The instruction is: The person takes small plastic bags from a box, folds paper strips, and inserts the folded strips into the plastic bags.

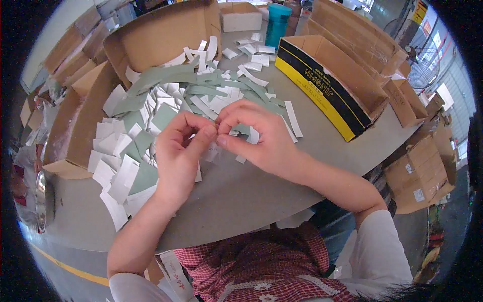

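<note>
- We're watching the left hand [180, 146] and right hand [265, 133] meeting mid-scene, above the grey table [241, 194].
- Both are pinching, thumbs against fingers, and they're grasping a small item [217, 126] right where the fingertips are meeting; the fingers are hiding most of it, so we can't tell what it is.
- Just below, we're catching some see-through film [212, 153], though we can't tell whether it's joined to the item.
- Over on the left, white slips [123, 180] and green-grey sheets [163, 75] are lying in a loose heap, spreading behind the hands too.
- An open cardboard box [161, 38] is standing on the far left side, behind the heap.
- On the far right, we're seeing a black-and-yellow box [322, 95] sitting open.
- Between those two, white packets [259, 59] are lying near a teal cup [277, 25].
</note>
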Demonstrator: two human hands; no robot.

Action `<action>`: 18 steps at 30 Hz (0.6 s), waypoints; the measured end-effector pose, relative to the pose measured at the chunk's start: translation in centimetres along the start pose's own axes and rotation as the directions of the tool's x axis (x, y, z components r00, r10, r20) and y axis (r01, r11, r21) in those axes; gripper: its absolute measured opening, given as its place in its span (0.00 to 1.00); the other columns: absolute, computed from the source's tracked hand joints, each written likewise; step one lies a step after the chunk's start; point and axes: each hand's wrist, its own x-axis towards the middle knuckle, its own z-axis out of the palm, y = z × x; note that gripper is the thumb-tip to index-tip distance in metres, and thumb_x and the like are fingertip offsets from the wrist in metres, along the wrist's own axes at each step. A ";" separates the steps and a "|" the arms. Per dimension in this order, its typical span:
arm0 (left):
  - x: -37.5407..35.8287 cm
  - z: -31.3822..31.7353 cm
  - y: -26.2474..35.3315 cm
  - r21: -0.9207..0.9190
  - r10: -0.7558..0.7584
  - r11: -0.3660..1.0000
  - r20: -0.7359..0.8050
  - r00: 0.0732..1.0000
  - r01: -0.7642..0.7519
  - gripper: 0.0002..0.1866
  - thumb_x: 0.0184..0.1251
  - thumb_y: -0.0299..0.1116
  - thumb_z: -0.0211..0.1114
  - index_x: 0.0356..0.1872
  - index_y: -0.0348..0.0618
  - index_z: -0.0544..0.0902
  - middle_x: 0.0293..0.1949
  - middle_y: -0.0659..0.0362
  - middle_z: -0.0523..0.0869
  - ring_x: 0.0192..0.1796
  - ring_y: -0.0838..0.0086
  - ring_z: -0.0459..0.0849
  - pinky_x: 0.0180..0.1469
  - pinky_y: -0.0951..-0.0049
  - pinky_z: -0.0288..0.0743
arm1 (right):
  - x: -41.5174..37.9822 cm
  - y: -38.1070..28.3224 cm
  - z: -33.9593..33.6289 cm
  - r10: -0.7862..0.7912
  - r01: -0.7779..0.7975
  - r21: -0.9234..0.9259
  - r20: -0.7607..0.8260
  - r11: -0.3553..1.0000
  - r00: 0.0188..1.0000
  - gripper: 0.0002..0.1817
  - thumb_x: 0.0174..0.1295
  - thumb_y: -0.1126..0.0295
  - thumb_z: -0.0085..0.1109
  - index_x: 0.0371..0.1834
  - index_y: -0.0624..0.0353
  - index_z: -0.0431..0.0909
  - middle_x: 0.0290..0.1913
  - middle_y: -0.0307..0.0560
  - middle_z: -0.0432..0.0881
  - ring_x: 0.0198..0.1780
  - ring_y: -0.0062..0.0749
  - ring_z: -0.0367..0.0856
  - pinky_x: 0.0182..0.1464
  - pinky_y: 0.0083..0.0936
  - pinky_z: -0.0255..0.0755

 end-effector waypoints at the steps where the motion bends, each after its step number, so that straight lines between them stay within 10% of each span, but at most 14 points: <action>1: 0.1 0.1 0.1 -0.002 0.002 1.000 -0.012 1.000 -0.002 0.03 0.69 0.24 0.65 0.39 0.36 0.81 0.38 0.62 0.86 0.42 0.82 0.80 0.46 0.81 0.72 | 0.0 -0.1 0.0 0.046 -0.046 0.029 0.000 0.999 0.999 0.08 0.56 0.74 0.68 0.33 0.61 0.77 0.38 0.48 0.82 0.41 0.38 0.84 0.45 0.30 0.77; 18: 0.9 -0.7 -0.2 0.156 -0.041 0.987 -0.009 0.999 0.042 0.06 0.70 0.28 0.65 0.40 0.35 0.84 0.36 0.62 0.86 0.39 0.82 0.80 0.43 0.79 0.75 | 0.6 -0.3 -2.5 0.291 -0.298 0.052 0.105 0.953 0.951 0.09 0.62 0.75 0.66 0.42 0.63 0.77 0.40 0.40 0.83 0.40 0.21 0.82 0.46 0.21 0.76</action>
